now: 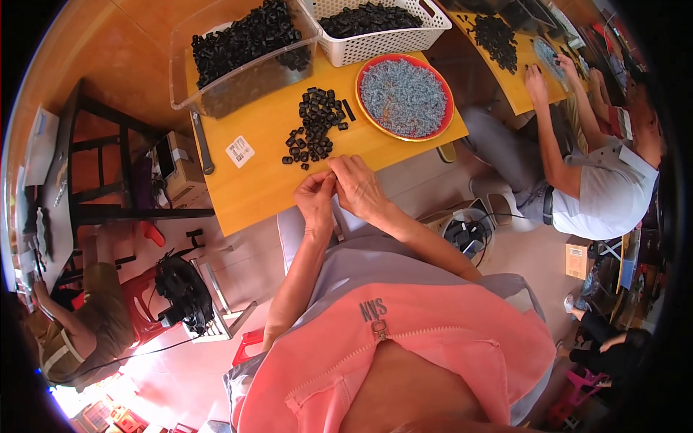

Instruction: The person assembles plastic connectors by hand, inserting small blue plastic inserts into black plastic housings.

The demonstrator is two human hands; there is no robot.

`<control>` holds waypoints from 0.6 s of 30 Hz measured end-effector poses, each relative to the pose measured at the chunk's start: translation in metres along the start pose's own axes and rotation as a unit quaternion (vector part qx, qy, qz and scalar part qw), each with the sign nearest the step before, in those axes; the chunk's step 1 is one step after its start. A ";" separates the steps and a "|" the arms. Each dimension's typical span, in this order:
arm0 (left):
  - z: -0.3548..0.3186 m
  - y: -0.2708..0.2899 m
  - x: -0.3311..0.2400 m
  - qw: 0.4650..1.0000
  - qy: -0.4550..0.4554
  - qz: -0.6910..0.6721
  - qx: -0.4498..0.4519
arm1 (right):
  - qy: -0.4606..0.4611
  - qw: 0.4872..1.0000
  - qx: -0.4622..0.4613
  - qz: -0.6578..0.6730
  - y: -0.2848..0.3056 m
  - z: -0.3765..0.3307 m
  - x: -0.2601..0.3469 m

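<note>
A very small part, too small to identify, is pinched between the fingertips of the left hand (315, 196) and the right hand (356, 185), just above the near edge of the desk (253, 187). The loose black pieces (315, 126) lie close ahead. Both pinches should probably be firm and close together, so that the part does not slip.

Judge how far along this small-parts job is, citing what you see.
Done: cannot tell which container holds finished pieces. In hand: the left hand and right hand pinch something small at the table edge. Left: a loose pile of black parts and a red tray of bluish pieces.
</note>
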State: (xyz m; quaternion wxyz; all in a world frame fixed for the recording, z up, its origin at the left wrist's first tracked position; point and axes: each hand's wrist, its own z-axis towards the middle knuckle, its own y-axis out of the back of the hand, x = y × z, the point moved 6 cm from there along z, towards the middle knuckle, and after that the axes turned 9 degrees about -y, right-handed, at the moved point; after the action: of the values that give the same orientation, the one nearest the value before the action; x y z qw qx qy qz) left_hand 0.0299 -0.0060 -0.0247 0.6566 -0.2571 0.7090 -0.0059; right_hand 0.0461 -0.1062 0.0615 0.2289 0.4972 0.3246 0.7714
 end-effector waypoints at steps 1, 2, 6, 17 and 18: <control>0.000 0.000 0.001 1.000 0.000 0.000 0.000 | 0.000 1.000 0.000 0.000 -0.002 -0.001 -0.001; 0.000 0.000 0.001 1.000 -0.002 0.003 0.001 | 0.000 1.000 -0.006 0.000 -0.004 -0.003 -0.002; 0.001 -0.001 0.000 1.000 -0.008 0.012 -0.002 | 0.002 0.999 -0.038 0.027 -0.006 -0.006 -0.007; -0.002 0.005 -0.008 0.997 0.056 -0.049 0.002 | -0.019 0.987 -0.156 0.041 0.067 0.104 -0.026; -0.003 0.006 -0.007 0.998 0.049 -0.048 0.013 | 0.009 0.980 -0.197 0.041 0.080 0.128 -0.024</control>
State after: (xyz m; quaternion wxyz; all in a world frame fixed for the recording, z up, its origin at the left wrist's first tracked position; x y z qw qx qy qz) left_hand 0.0251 0.0008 -0.0197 0.6234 -0.2814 0.7272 -0.0588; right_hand 0.1709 -0.1422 0.1431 0.2870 0.4482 0.1480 0.8336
